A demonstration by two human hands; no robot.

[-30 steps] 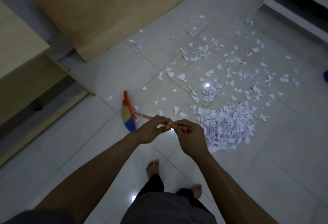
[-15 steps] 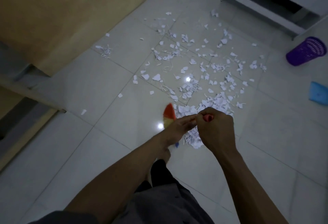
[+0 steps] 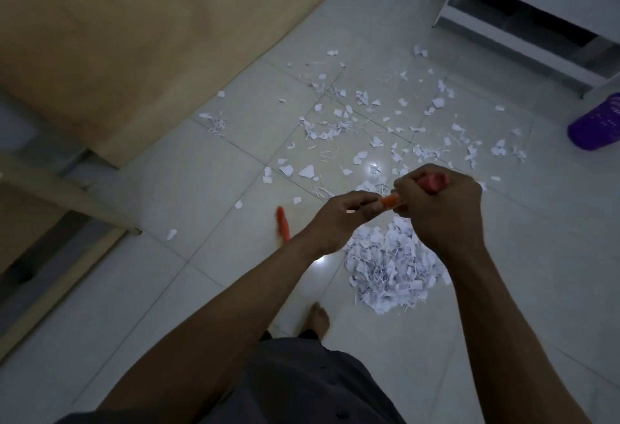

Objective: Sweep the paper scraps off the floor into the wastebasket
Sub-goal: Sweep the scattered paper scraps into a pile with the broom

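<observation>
Both hands clasp a broom's thin orange handle (image 3: 390, 202). The left hand (image 3: 345, 219) has its grip curled tight around the shaft, and the right hand (image 3: 439, 212) has its grip wrapped fully over the red end. The broom's head (image 3: 283, 228) shows blurred and orange above the floor (image 3: 167, 289), left of the hands. The paper scraps (image 3: 392, 266) are small white torn bits and shreds, heaped on the tiles just below the hands, with loose ones scattered beyond. The purple latticed wastebasket (image 3: 592, 125) sits at the floor's far right, well apart from the heap.
</observation>
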